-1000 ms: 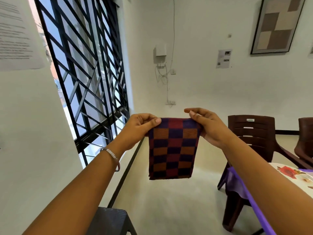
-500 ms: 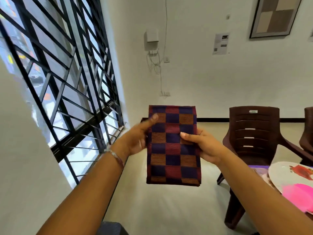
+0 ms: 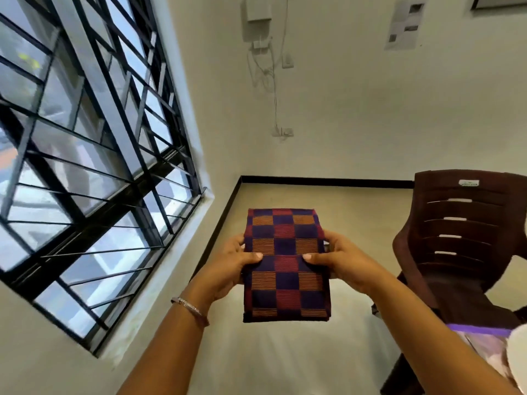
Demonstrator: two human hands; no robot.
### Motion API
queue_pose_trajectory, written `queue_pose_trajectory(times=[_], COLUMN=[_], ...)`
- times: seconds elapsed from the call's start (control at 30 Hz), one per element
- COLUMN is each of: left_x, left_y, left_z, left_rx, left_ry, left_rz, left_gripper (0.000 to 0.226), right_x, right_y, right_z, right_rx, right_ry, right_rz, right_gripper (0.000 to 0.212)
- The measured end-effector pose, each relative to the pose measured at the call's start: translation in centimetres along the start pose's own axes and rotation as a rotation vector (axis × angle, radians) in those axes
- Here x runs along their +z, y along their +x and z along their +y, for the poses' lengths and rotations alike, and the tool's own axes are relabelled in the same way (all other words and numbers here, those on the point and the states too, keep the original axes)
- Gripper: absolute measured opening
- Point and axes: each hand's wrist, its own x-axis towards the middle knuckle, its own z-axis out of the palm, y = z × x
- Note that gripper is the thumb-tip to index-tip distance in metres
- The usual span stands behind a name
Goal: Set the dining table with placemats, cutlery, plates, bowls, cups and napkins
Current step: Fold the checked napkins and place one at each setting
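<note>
Both hands have shifted from the cloth's top corners to its sides. The left hand (image 3: pixel 228 266) and right hand (image 3: pixel 340 263) now pinch the folded checked napkin (image 3: pixel 286 266) between them, in mid-air, well left of the table (image 3: pixel 479 334). An uneven squeeze could let the fold slip open.

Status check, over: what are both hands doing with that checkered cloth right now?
Left hand and right hand each grip a side edge of the folded checkered napkin. Napkin held mid-air, not yet on table. Brown chair at right, apart.
</note>
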Motion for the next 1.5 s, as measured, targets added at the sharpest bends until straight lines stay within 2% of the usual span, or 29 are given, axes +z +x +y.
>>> queue_pose_trajectory(times=[0.1, 0.23, 0.37, 0.43, 0.53, 0.67, 0.77, 0.87, 1.0, 1.07, 1.13, 1.23, 1.3, 1.4, 1.5], left_x=[-0.5, -1.2, -2.8, -4.0, -6.1, -9.0, -9.5, -8.4, -6.7, -5.1, -3.2, 0.2, 2.8, 7.0, 11.2], left_y=[3.2, 7.8, 15.0, 19.5, 26.0, 34.7, 40.7, 45.4, 52.2, 55.5, 59.4, 65.8, 70.2, 76.7, 83.0], left_z=[0.1, 1.8, 3.1, 3.8, 5.5, 8.7, 10.2, 10.6, 11.6, 11.9, 12.2, 13.6, 15.1, 17.5, 19.7], left_rx=[0.065, 0.177, 0.215, 0.209, 0.178, 0.121, 0.036, -0.049, 0.049, 0.077, 0.065, 0.053, 0.040, 0.018, 0.025], left_ry=[0.049, -0.035, -0.139, -0.177, -0.254, -0.366, -0.326, -0.222, -0.091, -0.122, -0.148, -0.113, -0.100, -0.130, -0.157], left_rz=[-0.010, 0.042, -0.012, -0.023, -0.032, -0.005, -0.084, -0.145, -0.186, -0.198, -0.208, -0.256, -0.261, -0.281, -0.299], left_gripper=[0.042, 0.039, 0.045, 0.044, 0.045, 0.021, 0.026, 0.025, 0.036, 0.030, 0.025, 0.022, 0.021, 0.023, 0.026], right_x=[-1.7, -3.9, -6.5, -7.7, -9.3, -11.2, -13.0, -15.2, -19.0, -21.6, -25.0, -31.2, -35.6, -41.4, -47.7], right_y=[3.4, 8.4, 15.2, 19.4, 25.5, 33.3, 38.3, 41.8, 45.8, 47.7, 49.7, 52.6, 54.5, 57.4, 59.9], right_z=[0.7, 0.5, -0.4, -1.6, -3.5, -6.1, -6.4, -5.6, -5.0, -4.3, -3.7, -3.4, -3.7, -5.1, -7.0], right_rx=[-0.051, -0.126, -0.126, -0.149, -0.162, -0.152, -0.117, -0.051, -0.033, -0.040, -0.052, -0.099, -0.121, -0.107, -0.133], right_ry=[0.011, 0.116, 0.152, 0.117, 0.113, 0.191, 0.247, 0.315, 0.439, 0.487, 0.551, 0.680, 0.745, 0.648, 0.608], right_rz=[0.049, 0.089, 0.109, 0.100, 0.077, 0.078, 0.128, 0.172, 0.217, 0.222, 0.233, 0.192, 0.165, 0.234, 0.218], right_gripper=[0.035, 0.030, 0.045, 0.047, 0.038, 0.041, 0.039, 0.036, 0.033, 0.033, 0.033, 0.016, 0.024, 0.029, 0.032])
